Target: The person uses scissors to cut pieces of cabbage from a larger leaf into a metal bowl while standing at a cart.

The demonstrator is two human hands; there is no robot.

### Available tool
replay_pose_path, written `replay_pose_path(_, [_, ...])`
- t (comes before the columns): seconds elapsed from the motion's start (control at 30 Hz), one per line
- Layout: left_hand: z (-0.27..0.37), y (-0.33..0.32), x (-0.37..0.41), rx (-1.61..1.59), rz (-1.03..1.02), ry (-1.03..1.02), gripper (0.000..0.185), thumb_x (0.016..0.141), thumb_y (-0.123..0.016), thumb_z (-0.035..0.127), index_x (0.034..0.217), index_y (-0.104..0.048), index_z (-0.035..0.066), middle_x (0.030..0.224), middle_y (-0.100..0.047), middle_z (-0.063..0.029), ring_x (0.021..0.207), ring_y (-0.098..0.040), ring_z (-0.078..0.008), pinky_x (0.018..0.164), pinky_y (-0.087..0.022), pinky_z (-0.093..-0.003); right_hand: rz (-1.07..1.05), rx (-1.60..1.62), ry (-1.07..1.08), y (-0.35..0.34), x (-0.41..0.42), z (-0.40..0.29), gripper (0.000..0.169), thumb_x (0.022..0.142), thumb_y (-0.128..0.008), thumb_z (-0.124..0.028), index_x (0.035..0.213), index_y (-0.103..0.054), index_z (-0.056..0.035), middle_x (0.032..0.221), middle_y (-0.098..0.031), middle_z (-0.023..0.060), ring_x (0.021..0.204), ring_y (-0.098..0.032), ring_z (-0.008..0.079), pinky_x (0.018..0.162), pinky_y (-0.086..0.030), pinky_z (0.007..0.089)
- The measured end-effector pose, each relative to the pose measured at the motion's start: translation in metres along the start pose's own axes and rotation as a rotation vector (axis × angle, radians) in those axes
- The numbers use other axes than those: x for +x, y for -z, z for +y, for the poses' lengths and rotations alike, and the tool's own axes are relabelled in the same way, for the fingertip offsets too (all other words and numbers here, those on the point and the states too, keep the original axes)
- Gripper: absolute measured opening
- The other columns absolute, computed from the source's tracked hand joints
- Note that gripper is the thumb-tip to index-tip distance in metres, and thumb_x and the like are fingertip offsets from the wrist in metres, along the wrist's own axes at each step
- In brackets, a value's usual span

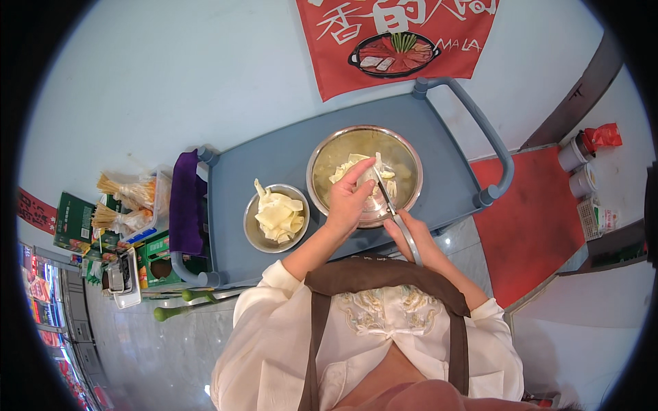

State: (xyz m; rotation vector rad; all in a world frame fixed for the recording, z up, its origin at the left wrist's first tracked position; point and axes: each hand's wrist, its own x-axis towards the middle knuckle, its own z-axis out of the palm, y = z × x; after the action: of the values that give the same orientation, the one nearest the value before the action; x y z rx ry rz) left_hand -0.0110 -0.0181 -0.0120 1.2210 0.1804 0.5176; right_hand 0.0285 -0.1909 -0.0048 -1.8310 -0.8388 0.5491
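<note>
My right hand [413,234] grips a pair of metal scissors [389,198], whose blades reach over a large steel bowl [313,169]. Between my left hand's [351,192] fingers and thumb is a pale, flat strip of food [379,162], close to the blade tips. Cut pale pieces [345,168] lie in the large bowl beneath my hands. To its left stands a smaller steel bowl [249,226] heaped with pale yellowish folded sheets [280,213], perhaps tofu skin. My left hand partly hides the large bowl's contents.
Both bowls stand on the grey plastic top of a cart [257,159] with handles at its ends. A purple cloth [186,205] hangs over the left handle. Beyond it are boxes and a plastic bin [159,200] with bundled sticks. A red mat [529,221] lies at the right.
</note>
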Motion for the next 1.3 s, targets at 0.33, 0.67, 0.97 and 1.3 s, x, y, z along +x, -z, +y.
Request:
replay_pose_path(0.33, [-0.003,0.009,0.009,-0.119,0.033,0.081,0.044,0.084,-0.052,-0.008,0.126,-0.054,0.003,0.127,-0.052,-0.008,0.114,-0.049,-0.0133,0.095,-0.039,-0.0253,-0.111,-0.051,-0.105,0.011,-0.004,0.006,0.037,0.091,-0.055,-0.034,0.101,-0.053,0.0015,0.072,-0.06,0.0179,0.066,-0.06,0.0281,0.064,-0.046,0.035])
replay_pose_path(0.67, [-0.001,-0.001,0.009,0.016,-0.035,-0.012,0.044,0.085,-0.054,-0.005,0.127,-0.053,0.005,0.133,-0.046,-0.0069,0.119,-0.045,-0.0138,0.095,-0.04,-0.0249,-0.023,-0.013,0.022,0.005,0.007,0.004,0.029,0.092,-0.055,-0.029,0.096,-0.054,-0.0002,0.061,-0.052,0.0047,0.056,-0.046,0.0101,0.052,-0.04,0.0277])
replay_pose_path(0.97, [-0.003,0.007,0.019,-0.032,-0.001,0.018,0.042,0.085,-0.049,-0.004,0.126,-0.054,0.004,0.127,-0.052,-0.0068,0.113,-0.049,-0.0118,0.093,-0.04,-0.0247,-0.109,-0.061,-0.104,0.014,0.005,0.006,0.033,0.091,-0.057,-0.031,0.096,-0.055,0.0016,0.07,-0.059,0.0173,0.064,-0.06,0.0258,0.06,-0.045,0.0342])
replay_pose_path(1.3, [-0.006,0.021,0.03,0.148,-0.056,-0.077,0.059,0.076,-0.033,-0.011,0.133,-0.042,0.001,0.13,-0.048,-0.011,0.116,-0.051,-0.0186,0.085,-0.044,-0.0254,-0.174,0.008,-0.12,0.019,0.005,0.003,0.042,0.092,-0.052,-0.039,0.104,-0.054,0.0006,0.079,-0.062,0.0184,0.074,-0.062,0.029,0.07,-0.047,0.0349])
